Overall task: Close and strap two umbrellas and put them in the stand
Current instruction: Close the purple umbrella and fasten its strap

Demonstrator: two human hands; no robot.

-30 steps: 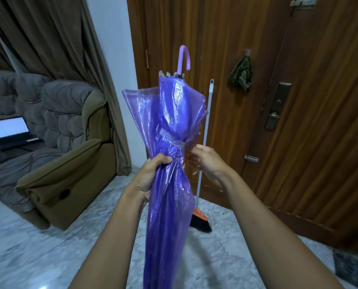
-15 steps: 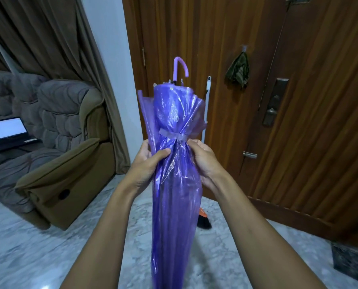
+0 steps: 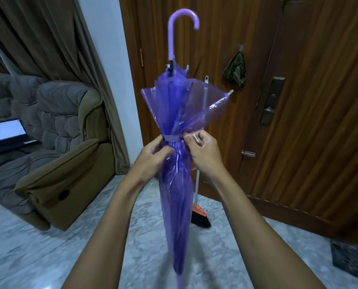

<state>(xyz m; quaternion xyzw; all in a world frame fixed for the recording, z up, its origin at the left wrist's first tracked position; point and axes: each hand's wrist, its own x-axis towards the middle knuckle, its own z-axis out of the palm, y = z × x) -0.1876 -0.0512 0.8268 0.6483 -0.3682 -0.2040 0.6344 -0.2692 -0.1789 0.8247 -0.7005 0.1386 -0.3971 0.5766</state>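
The translucent purple plastic umbrella [image 3: 175, 184] stands upright at the centre of the frame, with its curved lilac hook handle [image 3: 181, 28] at the top and its tip at the bottom edge. The canopy is folded. A narrow purple strap [image 3: 172, 138] encircles it at mid-height; below the strap the folds lie tight, above it they flare outward toward the upper right.

The left hand [image 3: 153, 156] grips the canopy just below the strap, on the left side, with its fingers [image 3: 164, 152] curled against the plastic. The right hand [image 3: 204, 151] is at the right end of the strap, its fingers [image 3: 191, 137] pinched narrow on the strap end. Whether the strap is fastened cannot be determined.

Behind the umbrella, a broom with a white pole and an orange-and-black head [image 3: 200, 215] leans against the brown wooden door [image 3: 309, 101]. A dark green cloth [image 3: 235, 70] hangs on the door at upper right. An olive-brown upholstered armchair [image 3: 65, 155] occupies the left of the frame, with an open laptop [image 3: 6, 132] at the left edge and brown curtains [image 3: 48, 38] at upper left. The floor is pale marble [image 3: 38, 253]. A dark patterned container [image 3: 351, 259] sits at the lower right edge; what it is cannot be determined.
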